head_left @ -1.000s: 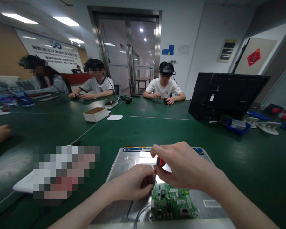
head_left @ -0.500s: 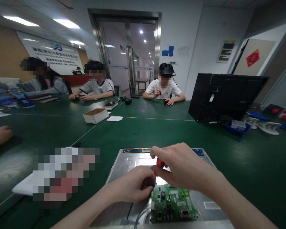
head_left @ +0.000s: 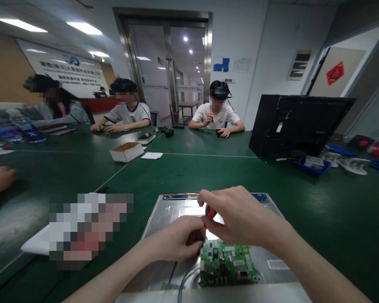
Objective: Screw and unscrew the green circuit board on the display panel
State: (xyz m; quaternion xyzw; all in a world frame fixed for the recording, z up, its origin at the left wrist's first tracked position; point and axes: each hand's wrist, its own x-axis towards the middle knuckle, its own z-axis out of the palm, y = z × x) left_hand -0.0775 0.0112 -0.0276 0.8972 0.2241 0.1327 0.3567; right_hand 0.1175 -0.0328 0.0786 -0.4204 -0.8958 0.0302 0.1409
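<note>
My right hand is closed round the handle of a red and black screwdriver, above a silver metal panel. My left hand rests on the panel beside the upper left corner of a green circuit board. Its fingers are curled in by the screwdriver's lower end; what they hold, if anything, is hidden. Grey cables run from the board's left side. A narrow blue circuit strip lies along the panel's far edge, partly behind my right hand.
A black monitor and a blue tray stand at the right. An open white box sits further back on the green table. Three people sit across it. Another person's hand is at the left edge.
The view has shifted slightly, so the panel and board appear a little higher. The screwdriver handle has turned or tilted slightly in my right hand. My left hand stays beside the board.
</note>
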